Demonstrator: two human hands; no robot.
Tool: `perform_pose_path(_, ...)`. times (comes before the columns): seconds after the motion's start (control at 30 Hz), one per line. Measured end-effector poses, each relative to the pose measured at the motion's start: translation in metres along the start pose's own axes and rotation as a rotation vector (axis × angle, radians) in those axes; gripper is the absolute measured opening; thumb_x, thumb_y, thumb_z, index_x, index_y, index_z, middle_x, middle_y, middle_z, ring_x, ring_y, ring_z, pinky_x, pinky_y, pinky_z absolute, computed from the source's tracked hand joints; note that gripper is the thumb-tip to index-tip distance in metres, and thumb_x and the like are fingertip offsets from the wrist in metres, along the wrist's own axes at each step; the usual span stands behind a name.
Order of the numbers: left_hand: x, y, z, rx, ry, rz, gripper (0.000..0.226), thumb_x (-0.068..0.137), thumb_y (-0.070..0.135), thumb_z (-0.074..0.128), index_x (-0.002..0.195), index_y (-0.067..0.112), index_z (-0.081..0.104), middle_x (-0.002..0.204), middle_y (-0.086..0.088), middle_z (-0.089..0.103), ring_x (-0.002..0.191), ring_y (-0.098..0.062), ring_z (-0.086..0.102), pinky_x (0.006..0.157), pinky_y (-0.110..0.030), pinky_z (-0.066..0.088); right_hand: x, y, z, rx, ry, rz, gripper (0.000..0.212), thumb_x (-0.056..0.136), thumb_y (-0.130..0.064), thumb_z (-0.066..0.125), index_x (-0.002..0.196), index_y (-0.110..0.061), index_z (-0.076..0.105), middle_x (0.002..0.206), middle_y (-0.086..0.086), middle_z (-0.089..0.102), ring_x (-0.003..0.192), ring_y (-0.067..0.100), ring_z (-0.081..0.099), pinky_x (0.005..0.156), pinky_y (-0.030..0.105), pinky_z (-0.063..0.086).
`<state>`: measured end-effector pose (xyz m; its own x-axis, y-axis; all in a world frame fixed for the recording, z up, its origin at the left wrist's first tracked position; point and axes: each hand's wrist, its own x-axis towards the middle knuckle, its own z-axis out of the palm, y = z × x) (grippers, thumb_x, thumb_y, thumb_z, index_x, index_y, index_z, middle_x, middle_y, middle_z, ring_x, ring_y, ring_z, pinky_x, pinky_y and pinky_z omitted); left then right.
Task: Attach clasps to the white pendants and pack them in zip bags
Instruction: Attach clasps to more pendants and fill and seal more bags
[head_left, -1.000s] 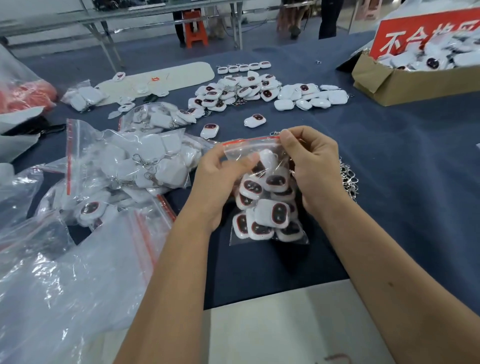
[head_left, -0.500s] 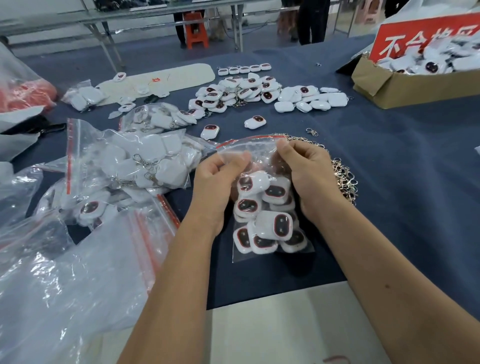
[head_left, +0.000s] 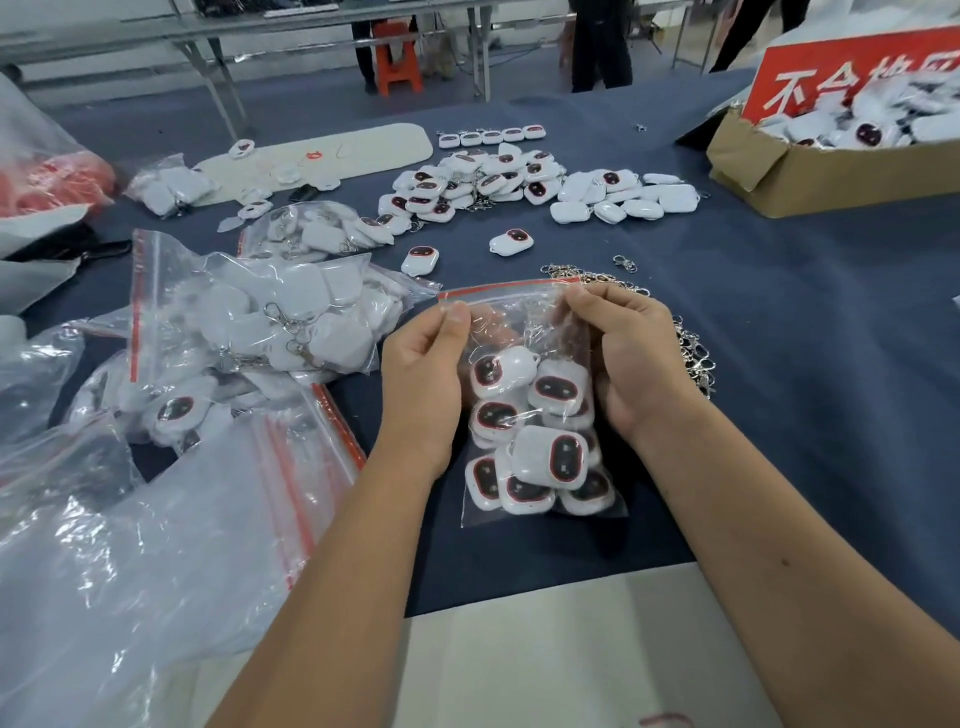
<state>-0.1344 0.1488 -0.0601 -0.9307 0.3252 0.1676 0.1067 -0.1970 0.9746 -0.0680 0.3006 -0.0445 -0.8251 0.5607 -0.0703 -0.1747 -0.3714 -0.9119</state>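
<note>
Head view looks down on a work table covered with a dark blue cloth (head_left: 779, 364), with a pale board at the near edge. Both hands hold one zip bag (head_left: 530, 415) upright over the cloth: the left hand (head_left: 421, 384) pinches the left end of its red seal strip between thumb and fingers, and the right hand (head_left: 628, 358) has its fingers curled round the right end of the top. White pendants (head_left: 550, 457) with dark, red-rimmed faces fill the lower part of the bag. Just behind the right hand lies a heap of metal clasps (head_left: 691, 348) on the cloth.

To the left are filled zip bags (head_left: 275, 317) with red strips, and empty clear bags (head_left: 156, 545) closer to the person. Further back, loose pendants (head_left: 519, 182) lie in a wide pile — two single ones sit apart, nearer to the hands. A cardboard box (head_left: 810, 176) with more pendants stands at the far right, with a red sign (head_left: 852, 67) behind it. A long pale tray (head_left: 363, 150) lies at the far left side.

Beyond the table the room shows metal table legs, an orange stool (head_left: 397, 62) and the legs of standing people.
</note>
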Motion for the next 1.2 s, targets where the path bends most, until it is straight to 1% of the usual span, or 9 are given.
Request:
perform_pose_path(0.1,-0.002,-0.003,0.001,0.054,0.048,0.086,0.028,0.099,0.029,0.057,0.082,0.025,0.079,0.083,-0.011,0.076,0.082,-0.019,0.068,0.078,-0.045,0.059,0.001,0.001,0.001,-0.012,0.021,-0.008,0.031,0.097,-0.006,0.067,0.067,-0.011,0.072,0.071,0.007,0.070,0.060,0.019,0.063,0.066,0.036,0.058)
perform_pose_path(0.2,-0.001,-0.001,-0.001,-0.009,0.105,0.070,0.028,0.098,0.022,0.061,0.077,0.026,0.079,0.076,0.004,0.074,0.075,-0.013,0.068,0.075,-0.035,0.056,0.000,0.002,0.002,-0.043,0.019,-0.057,0.033,0.095,-0.005,0.068,0.063,-0.013,0.069,0.070,0.006,0.067,0.062,0.017,0.061,0.067,0.036,0.056)
perform_pose_path(0.4,0.004,0.001,-0.002,-0.097,0.165,-0.036,0.026,0.094,0.009,0.071,0.073,0.021,0.079,0.075,-0.004,0.075,0.068,-0.017,0.073,0.066,-0.033,0.060,-0.002,0.003,0.001,0.010,0.030,-0.055,0.033,0.095,-0.003,0.068,0.064,-0.016,0.067,0.066,0.004,0.067,0.058,0.016,0.060,0.064,0.036,0.056)
perform_pose_path(0.5,0.007,0.002,-0.002,-0.102,0.186,-0.059,0.024,0.092,0.007,0.073,0.073,0.019,0.080,0.078,-0.007,0.076,0.074,-0.021,0.072,0.075,-0.040,0.062,-0.001,0.004,-0.001,-0.101,-0.006,-0.065,0.021,0.097,-0.013,0.069,0.076,-0.010,0.071,0.069,0.005,0.067,0.059,0.017,0.061,0.062,0.035,0.056)
perform_pose_path(0.6,0.008,0.003,-0.001,-0.093,0.159,-0.046,0.022,0.091,0.006,0.073,0.075,0.019,0.080,0.075,-0.006,0.075,0.071,-0.021,0.071,0.071,-0.037,0.061,-0.002,0.006,-0.002,-0.217,-0.060,-0.089,0.018,0.093,-0.022,0.077,0.090,-0.004,0.075,0.077,0.010,0.073,0.061,0.018,0.066,0.061,0.034,0.057)
perform_pose_path(0.73,0.006,0.002,-0.002,-0.087,0.077,-0.032,0.014,0.091,0.009,0.075,0.080,0.017,0.079,0.074,-0.006,0.074,0.069,-0.016,0.070,0.065,-0.028,0.058,-0.001,0.008,-0.001,-0.187,-0.030,-0.106,0.008,0.090,-0.014,0.079,0.090,-0.005,0.077,0.078,0.009,0.077,0.065,0.018,0.070,0.063,0.033,0.059)
perform_pose_path(0.9,0.007,0.000,-0.001,-0.029,0.068,-0.019,0.016,0.087,0.006,0.078,0.076,0.017,0.078,0.078,-0.008,0.076,0.073,-0.020,0.070,0.071,-0.036,0.059,-0.003,0.010,0.001,-0.224,-0.049,-0.139,0.011,0.091,-0.010,0.077,0.084,-0.002,0.074,0.074,0.009,0.074,0.062,0.016,0.067,0.060,0.029,0.057)
perform_pose_path(1.07,0.008,0.001,-0.002,-0.083,0.077,-0.061,0.015,0.086,0.005,0.079,0.075,0.016,0.078,0.080,-0.010,0.077,0.076,-0.023,0.071,0.076,-0.041,0.062,-0.004,0.006,0.000,-0.142,-0.107,-0.059,0.012,0.089,-0.012,0.079,0.087,-0.001,0.074,0.079,0.013,0.075,0.067,0.022,0.070,0.068,0.037,0.061)
perform_pose_path(1.2,0.007,0.001,-0.001,-0.082,0.024,-0.068,0.006,0.088,0.009,0.078,0.084,0.013,0.080,0.084,-0.011,0.078,0.078,-0.023,0.072,0.077,-0.039,0.062,-0.004,0.008,0.002,-0.203,-0.084,-0.058,0.017,0.087,-0.012,0.081,0.092,0.003,0.076,0.078,0.011,0.078,0.060,0.015,0.070,0.057,0.027,0.057)
